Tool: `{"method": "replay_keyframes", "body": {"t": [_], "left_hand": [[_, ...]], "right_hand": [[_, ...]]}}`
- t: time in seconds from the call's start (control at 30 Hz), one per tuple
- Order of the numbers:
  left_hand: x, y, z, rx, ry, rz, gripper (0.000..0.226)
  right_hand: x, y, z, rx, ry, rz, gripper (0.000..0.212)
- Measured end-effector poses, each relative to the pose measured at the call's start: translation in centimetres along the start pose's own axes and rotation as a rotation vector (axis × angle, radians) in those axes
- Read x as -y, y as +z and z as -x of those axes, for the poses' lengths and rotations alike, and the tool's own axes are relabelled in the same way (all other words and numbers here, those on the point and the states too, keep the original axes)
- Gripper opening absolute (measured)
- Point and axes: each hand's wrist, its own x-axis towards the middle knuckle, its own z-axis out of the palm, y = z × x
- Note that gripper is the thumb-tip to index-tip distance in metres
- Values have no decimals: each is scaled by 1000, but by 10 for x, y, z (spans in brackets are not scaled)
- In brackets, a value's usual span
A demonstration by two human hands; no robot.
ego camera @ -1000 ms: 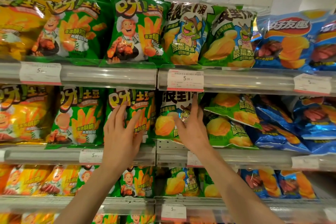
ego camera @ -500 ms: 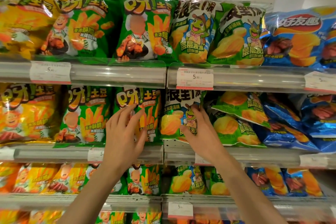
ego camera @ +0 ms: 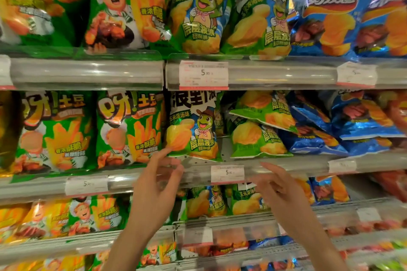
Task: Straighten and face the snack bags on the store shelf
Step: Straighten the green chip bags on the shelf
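On the middle shelf [ego camera: 286, 165] a green frog chip bag [ego camera: 193, 125] stands upright, front facing out. To its left stands a green fries bag [ego camera: 130, 130], also upright. To the right, two green frog bags [ego camera: 257, 138] lie flat and tilted, one on the other. My left hand [ego camera: 156, 187] hangs in front of the shelf rail with relaxed fingers, fingertips just below the upright frog bag's lower left corner. My right hand [ego camera: 279, 189] is lower, in front of the rail, fingers spread and holding nothing.
Blue chip bags [ego camera: 330, 134] lie slumped in a heap at the right of the middle shelf. Upright green and blue bags fill the top shelf [ego camera: 88, 72]. Price tags [ego camera: 227, 174] clip to the rails. More bags fill the shelves below.
Both hands have come down off the bags: the left left the fries bag, the right left the frog bag, which now stands upright. The camera has moved closer to the shelf.
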Motion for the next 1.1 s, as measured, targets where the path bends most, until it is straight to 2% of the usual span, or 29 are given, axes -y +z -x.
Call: {"method": "replay_keyframes", "body": {"t": [0.17,0.4,0.57,0.73,0.8,0.87,0.97,1.1], "left_hand": [[-15,47,6,-11,-52,40,35],[-47,121,-6,-62,-61,23,33],[-69,153,-33,-136,-15,-77,38],[-76,158,-68,-196,23,-280,49],[-78,160,-80,-156,23,-320,54],[-83,164,-90,-82,-5,-308,56],[-90,168,-102,-10,-48,-218,54],[-93,162,-105,-49,-41,-124,41]], "right_hand": [[-17,-46,-14,-15,11,-39,33],[-36,-115,-52,36,-63,-8,26],[-32,-149,-76,96,-120,-35,25],[-16,-152,-108,19,-184,66,22],[-7,-143,-122,10,-219,186,29],[0,-131,-134,4,-246,304,45],[10,-114,-144,34,-201,357,67],[21,-101,-144,39,-171,263,63]]}}
